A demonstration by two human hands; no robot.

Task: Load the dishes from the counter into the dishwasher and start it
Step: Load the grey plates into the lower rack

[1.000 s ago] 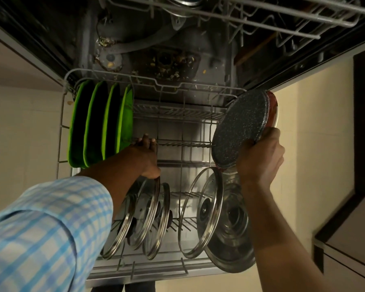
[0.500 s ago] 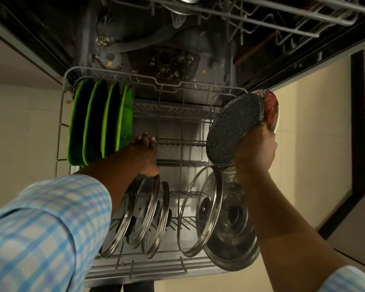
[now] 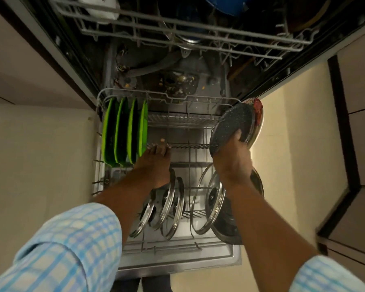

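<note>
Head view, right hand [image 3: 232,163] gripping round speckled plate [image 3: 233,125], perhaps stoneware

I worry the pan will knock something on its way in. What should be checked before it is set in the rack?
1. Right hand has a firm grip on the speckled pan: ok.
2. Open slot in the lower rack left of the pan: ok.
3. Left hand away from the pan, on the tine row: ok.
4. Glass lids seated upright below: ok.
5. Floral plate behind the pan seated firmly: cannot tell.
</note>
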